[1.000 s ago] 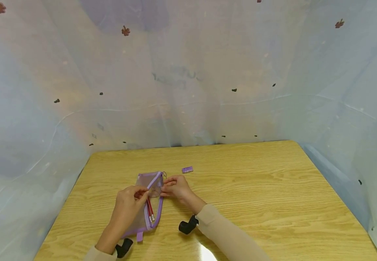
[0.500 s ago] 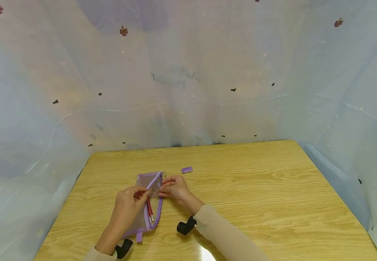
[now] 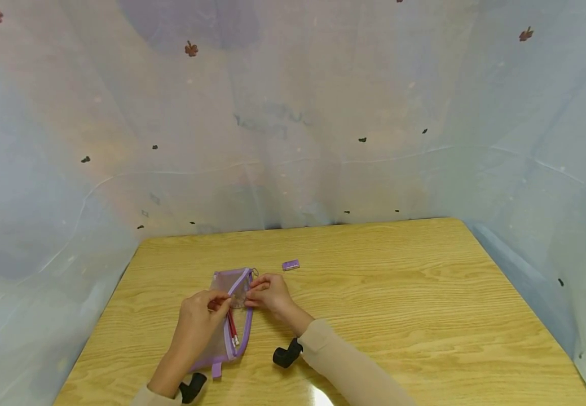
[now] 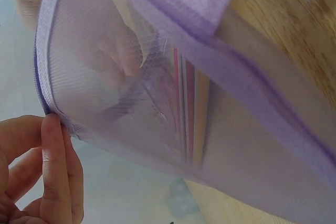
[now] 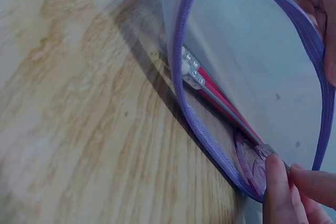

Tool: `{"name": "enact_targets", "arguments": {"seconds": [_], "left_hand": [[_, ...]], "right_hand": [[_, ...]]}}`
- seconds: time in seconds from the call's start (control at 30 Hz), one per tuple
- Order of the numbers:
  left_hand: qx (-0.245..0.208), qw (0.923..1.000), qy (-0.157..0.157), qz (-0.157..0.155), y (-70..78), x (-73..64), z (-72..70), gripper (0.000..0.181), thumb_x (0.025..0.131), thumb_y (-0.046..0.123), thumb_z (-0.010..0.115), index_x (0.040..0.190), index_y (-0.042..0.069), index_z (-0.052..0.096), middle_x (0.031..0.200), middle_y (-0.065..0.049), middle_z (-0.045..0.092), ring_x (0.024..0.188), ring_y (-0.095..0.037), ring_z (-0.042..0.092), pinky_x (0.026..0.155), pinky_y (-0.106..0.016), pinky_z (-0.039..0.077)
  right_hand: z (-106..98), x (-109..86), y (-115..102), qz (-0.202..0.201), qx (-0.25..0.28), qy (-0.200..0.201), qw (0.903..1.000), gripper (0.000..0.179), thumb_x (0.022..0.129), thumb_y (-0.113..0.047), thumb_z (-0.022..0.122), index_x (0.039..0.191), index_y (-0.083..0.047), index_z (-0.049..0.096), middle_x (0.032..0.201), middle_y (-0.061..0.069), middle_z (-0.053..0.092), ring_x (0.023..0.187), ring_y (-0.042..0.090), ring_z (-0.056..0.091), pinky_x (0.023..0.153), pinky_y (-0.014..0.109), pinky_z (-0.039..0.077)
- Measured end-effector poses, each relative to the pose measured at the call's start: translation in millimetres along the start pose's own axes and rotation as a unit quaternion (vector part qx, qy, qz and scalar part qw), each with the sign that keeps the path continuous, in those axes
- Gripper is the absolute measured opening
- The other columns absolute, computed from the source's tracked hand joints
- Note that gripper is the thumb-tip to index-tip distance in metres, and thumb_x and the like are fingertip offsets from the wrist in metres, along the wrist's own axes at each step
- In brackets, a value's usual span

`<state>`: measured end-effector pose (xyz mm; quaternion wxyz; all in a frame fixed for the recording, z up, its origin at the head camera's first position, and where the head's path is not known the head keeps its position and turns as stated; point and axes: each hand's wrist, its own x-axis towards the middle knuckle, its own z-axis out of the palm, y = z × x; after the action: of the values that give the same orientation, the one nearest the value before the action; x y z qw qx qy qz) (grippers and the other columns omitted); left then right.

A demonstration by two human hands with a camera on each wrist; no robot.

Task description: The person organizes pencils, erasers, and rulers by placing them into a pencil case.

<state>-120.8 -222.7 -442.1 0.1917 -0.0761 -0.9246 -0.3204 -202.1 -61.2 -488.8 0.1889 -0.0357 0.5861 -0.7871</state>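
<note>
A purple mesh zip pencil pouch (image 3: 215, 344) lies on the table with its zip open. My left hand (image 3: 198, 316) pinches one zipped edge and holds the mouth apart. My right hand (image 3: 273, 294) is at the opposite side of the opening, where its thumb and fingers pinch a thin clear plastic piece (image 5: 266, 150), mostly hidden. Inside the pouch lie red pencils (image 5: 223, 100) with white eraser ends and silver ferrules. Beside them in the right wrist view shows a curved, clear purplish plastic piece (image 5: 244, 153), perhaps a protractor.
A small purple block (image 3: 290, 265), perhaps an eraser, lies behind the right hand on the wood-grain table (image 3: 399, 293). A metal ring (image 3: 255, 272) hangs at the pouch's far corner. A pale printed curtain (image 3: 293, 113) surrounds the table's back and sides.
My right hand has shifted slightly left, further into the pouch's opening; the clear round-edged piece near its fingertips shows less. The left hand keeps its hold on the zipped edge.
</note>
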Motion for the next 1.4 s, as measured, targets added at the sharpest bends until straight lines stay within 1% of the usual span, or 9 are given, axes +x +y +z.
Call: {"name": "enact_targets", "arguments": {"seconds": [0.13,0.27,0.43,0.57,0.67,0.87,0.93,1.13,1.4], "left_hand": [[-0.001,1.0,0.001,-0.002,0.1,0.1,0.1,0.005,0.084,-0.001,0.079,0.087,-0.002,0.075,0.077,-0.003,0.07,0.066,-0.011,0.065,0.057,-0.019,0.054],[-0.001,1.0,0.001,-0.001,0.1,0.3,-0.1,0.006,0.084,0.001,0.079,0.087,-0.003,0.075,0.077,-0.004,0.07,0.066,-0.011,0.065,0.057,-0.019,0.054],[0.001,1.0,0.002,0.0,-0.1,0.7,-0.4,0.006,0.083,0.0,0.079,0.087,-0.002,0.075,0.077,-0.004,0.07,0.065,-0.011,0.065,0.057,-0.019,0.054],[0.005,1.0,0.002,-0.001,0.4,0.6,-0.8,0.005,0.083,-0.001,0.079,0.087,-0.001,0.075,0.077,-0.004,0.07,0.066,-0.011,0.066,0.057,-0.019,0.054],[0.006,1.0,0.002,-0.001,0.8,0.5,-1.1,0.006,0.084,0.001,0.079,0.087,-0.002,0.075,0.077,-0.004,0.07,0.066,-0.012,0.066,0.057,-0.019,0.054],[0.005,1.0,0.005,-0.001,0.9,0.4,-1.2,0.007,0.085,0.004,0.079,0.086,-0.003,0.075,0.077,-0.003,0.07,0.065,-0.011,0.065,0.057,-0.02,0.054],[0.005,1.0,0.006,0.001,0.8,0.5,-0.8,0.006,0.085,0.002,0.078,0.085,-0.002,0.075,0.076,-0.003,0.07,0.065,-0.011,0.065,0.057,-0.02,0.054],[0.001,1.0,0.007,0.002,0.7,0.7,0.5,0.006,0.084,0.001,0.079,0.085,-0.003,0.075,0.076,-0.004,0.07,0.065,-0.011,0.065,0.056,-0.02,0.054],[-0.001,1.0,0.002,-0.002,1.6,0.3,1.0,0.005,0.083,-0.001,0.078,0.087,-0.002,0.075,0.076,-0.003,0.069,0.066,-0.012,0.065,0.057,-0.019,0.054]], "right_hand": [[0.4,-0.1,0.4,-0.006,-0.01,-0.003,0.9999,0.019,0.086,0.021,0.063,0.103,0.021,0.057,0.083,0.029,0.066,0.07,0.024,0.071,0.072,0.047,0.06],[0.5,0.1,0.7,-0.009,-0.024,-0.004,0.9997,0.018,0.085,0.021,0.064,0.102,0.021,0.058,0.086,0.033,0.066,0.072,0.031,0.072,0.071,0.047,0.06],[1.4,0.2,2.0,-0.016,-0.056,-0.005,0.9983,0.016,0.085,0.02,0.065,0.101,0.021,0.061,0.084,0.032,0.066,0.074,0.038,0.072,0.069,0.045,0.061],[2.7,-0.7,0.6,-0.018,-0.075,-0.009,0.997,0.014,0.086,0.021,0.063,0.1,0.021,0.064,0.084,0.029,0.066,0.074,0.036,0.071,0.069,0.045,0.061],[3.2,-1.1,-0.4,-0.018,-0.084,-0.015,0.9962,0.014,0.087,0.021,0.062,0.101,0.021,0.064,0.086,0.029,0.066,0.076,0.035,0.071,0.071,0.044,0.061],[1.8,-2.4,-3.8,-0.027,-0.086,-0.026,0.9956,0.015,0.088,0.019,0.062,0.103,0.023,0.063,0.088,0.032,0.066,0.081,0.048,0.069,0.073,0.047,0.06],[0.1,-2.5,-4.0,-0.031,-0.087,-0.026,0.9954,0.016,0.088,0.018,0.063,0.103,0.022,0.063,0.088,0.033,0.066,0.081,0.05,0.068,0.073,0.048,0.06],[-6.4,0.2,-3.1,-0.034,-0.094,-0.018,0.9948,0.016,0.088,0.017,0.064,0.104,0.021,0.063,0.09,0.035,0.065,0.077,0.046,0.07,0.072,0.047,0.06],[-14.4,3.7,-5.8,-0.034,-0.103,-0.009,0.994,0.015,0.088,0.014,0.066,0.102,0.02,0.064,0.088,0.028,0.068,0.08,0.046,0.07,0.074,0.047,0.06]]}}
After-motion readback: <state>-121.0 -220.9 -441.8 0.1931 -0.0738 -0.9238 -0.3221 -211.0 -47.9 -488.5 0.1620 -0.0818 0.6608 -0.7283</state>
